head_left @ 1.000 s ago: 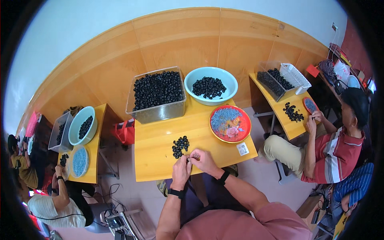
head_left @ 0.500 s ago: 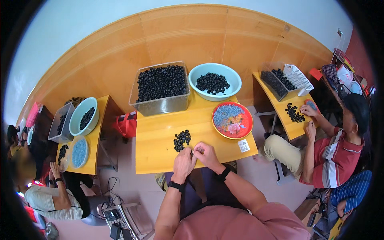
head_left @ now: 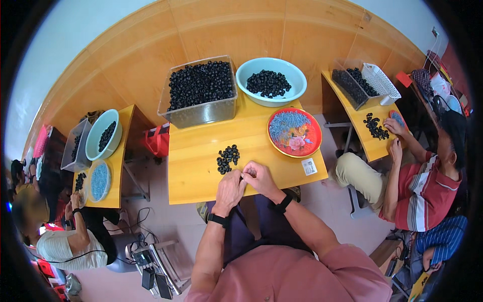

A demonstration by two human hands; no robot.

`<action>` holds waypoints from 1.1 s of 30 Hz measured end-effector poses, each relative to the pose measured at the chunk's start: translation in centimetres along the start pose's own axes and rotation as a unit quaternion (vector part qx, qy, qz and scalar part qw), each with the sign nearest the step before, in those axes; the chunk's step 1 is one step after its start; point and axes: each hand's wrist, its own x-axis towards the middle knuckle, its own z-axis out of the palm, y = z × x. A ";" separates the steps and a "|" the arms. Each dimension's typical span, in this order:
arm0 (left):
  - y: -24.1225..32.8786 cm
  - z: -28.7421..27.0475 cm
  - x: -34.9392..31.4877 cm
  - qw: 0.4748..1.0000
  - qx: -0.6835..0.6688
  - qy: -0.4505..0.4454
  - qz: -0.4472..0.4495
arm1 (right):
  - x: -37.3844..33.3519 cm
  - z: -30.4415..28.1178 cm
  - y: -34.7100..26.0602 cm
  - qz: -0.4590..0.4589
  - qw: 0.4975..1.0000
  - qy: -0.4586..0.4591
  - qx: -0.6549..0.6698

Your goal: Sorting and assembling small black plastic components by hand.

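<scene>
My left hand [head_left: 231, 190] and my right hand [head_left: 260, 178] meet at the table's front edge, fingertips pinched together. Whatever lies between the fingers is too small and covered to make out. Just beyond my left hand is a loose pile of small black round parts [head_left: 228, 159] on the yellow table [head_left: 193, 171]. To the right of it stands a red round tray [head_left: 313, 127] with a flower picture, holding many small blue-grey metal pieces [head_left: 287, 122] that look like screws.
At the table's back stand a clear plastic bin [head_left: 201, 118] and a light blue basin [head_left: 274, 100], both holding black parts. A white label [head_left: 309, 166] is at the right corner. People sit at similar tables left [head_left: 116, 171] and right [head_left: 362, 136]. A red bag [head_left: 158, 141] hangs left.
The whole scene has shifted upward in the picture as my view tilts. My hands stay together at the table edge, fingers still pinched.
</scene>
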 end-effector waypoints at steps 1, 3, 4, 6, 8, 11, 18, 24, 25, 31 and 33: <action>0.0 0.0 -0.1 1.000 0.006 0.002 -0.001 | 0.0 0.0 0.0 0.003 1.000 0.000 0.001; 0.1 0.0 0.0 1.000 0.002 0.004 0.003 | -0.1 -0.3 0.1 0.005 1.000 -0.013 -0.021; 0.1 0.0 0.1 1.000 -0.001 0.009 0.008 | -0.1 -0.4 0.2 0.007 1.000 -0.012 -0.020; 0.0 0.0 0.1 1.000 -0.011 0.013 -0.006 | 0.1 -0.1 0.0 0.005 1.000 -0.006 -0.013; 0.0 -0.1 0.2 0.999 -0.019 0.019 -0.024 | 0.4 -0.1 0.0 0.005 1.000 0.003 0.002; 0.2 0.2 0.7 0.997 -0.025 0.073 -0.002 | 0.6 0.0 -0.1 0.006 1.000 0.018 0.011; 0.2 0.2 0.2 0.998 -0.016 0.060 -0.024 | 0.3 0.1 0.8 -0.007 0.999 0.021 0.027; 0.5 -0.5 -0.2 0.984 -0.140 0.062 -0.087 | 2.5 -5.4 -0.6 0.123 0.986 -0.083 -0.073; -0.7 0.0 -0.5 0.974 -0.171 0.111 -0.102 | 3.6 -6.1 -3.1 0.117 0.980 -0.095 -0.130; -0.9 -0.6 0.5 0.862 -0.409 0.241 -0.180 | 12.4 -11.5 -12.7 -0.119 0.973 0.193 -0.051; -1.9 -0.5 0.6 0.837 -0.433 0.291 -0.164 | 13.2 -10.9 -13.3 -0.093 0.978 0.174 -0.069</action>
